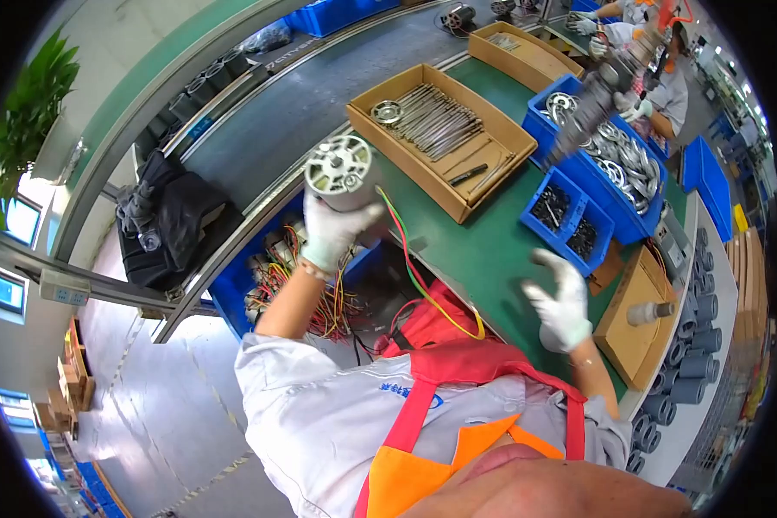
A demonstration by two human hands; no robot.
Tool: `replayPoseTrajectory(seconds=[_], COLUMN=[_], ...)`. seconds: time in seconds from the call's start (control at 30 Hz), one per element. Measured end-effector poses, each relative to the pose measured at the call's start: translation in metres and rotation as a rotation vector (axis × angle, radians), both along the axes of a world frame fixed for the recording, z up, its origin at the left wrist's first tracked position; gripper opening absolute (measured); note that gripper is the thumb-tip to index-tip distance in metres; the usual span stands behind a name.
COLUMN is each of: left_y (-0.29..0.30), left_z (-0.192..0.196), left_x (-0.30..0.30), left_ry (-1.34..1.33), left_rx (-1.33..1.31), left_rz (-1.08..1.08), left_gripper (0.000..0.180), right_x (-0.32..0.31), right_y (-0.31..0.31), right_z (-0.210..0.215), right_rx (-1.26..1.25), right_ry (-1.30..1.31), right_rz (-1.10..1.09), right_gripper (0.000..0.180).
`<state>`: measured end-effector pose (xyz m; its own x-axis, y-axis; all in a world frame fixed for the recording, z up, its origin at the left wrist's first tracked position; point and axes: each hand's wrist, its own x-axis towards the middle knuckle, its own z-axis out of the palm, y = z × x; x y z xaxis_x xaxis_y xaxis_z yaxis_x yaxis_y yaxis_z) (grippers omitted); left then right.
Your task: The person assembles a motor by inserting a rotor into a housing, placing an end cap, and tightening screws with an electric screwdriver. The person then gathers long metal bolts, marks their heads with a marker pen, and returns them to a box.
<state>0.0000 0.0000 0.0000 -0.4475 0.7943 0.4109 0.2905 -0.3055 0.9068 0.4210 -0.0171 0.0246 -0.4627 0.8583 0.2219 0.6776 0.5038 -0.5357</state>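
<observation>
My left hand (332, 231), in a white glove, is wrapped round a grey cylindrical electric motor (345, 194), held up beside the bench. Its slotted metal end cover faces up. Yellow, green and red wires (419, 278) trail from the motor down toward my red apron. My right hand (564, 302), also gloved, hovers over the green bench top (470, 250) with its thumb and fingers apart and nothing in it. Closest to that hand is a small blue divided bin (570, 220) of small black parts.
A cardboard tray (445, 142) holds metal rods, an end cover and a black pen. Larger blue bins (609, 155) carry metal covers. A power tool (600, 95) hangs above them. Wired motors fill a blue crate (233, 298) below the bench. Grey cylinders (691, 363) stand at right.
</observation>
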Motion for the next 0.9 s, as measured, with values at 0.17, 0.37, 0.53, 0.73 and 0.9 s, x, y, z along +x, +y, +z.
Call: replayPoseTrajectory(seconds=[0.17, 0.37, 0.53, 0.73, 0.9], left_y=[0.047, 0.078, 0.120, 0.171, 0.170], left_z=[0.012, -0.030, -0.022, -0.009, -0.029], left_x=[-0.115, -0.230, -0.220, -0.208, -0.230], left_ry=[0.126, 0.712, 0.891, 1.185, 1.171], left_rx=[0.038, -0.400, -0.789, -1.145, -0.940], left_rz=[0.122, 0.546, 0.322, 0.210, 0.548], left_gripper=[0.096, 0.103, 0.098, 0.093, 0.081], right_x=[0.089, 0.104, 0.115, 0.107, 0.102], right_y=[-0.011, -0.007, 0.018, 0.030, 0.027], right_z=[-0.017, 0.019, 0.019, 0.029, 0.013], right_rx=[-0.275, -0.094, -0.043, 0.021, 0.036], right_ry=[0.731, 0.958, 1.124, 0.780, 0.744], right_rz=[-0.270, -0.195, -0.545, -0.658, -0.673], right_gripper=[0.070, 0.071, 0.033, 0.033, 0.039])
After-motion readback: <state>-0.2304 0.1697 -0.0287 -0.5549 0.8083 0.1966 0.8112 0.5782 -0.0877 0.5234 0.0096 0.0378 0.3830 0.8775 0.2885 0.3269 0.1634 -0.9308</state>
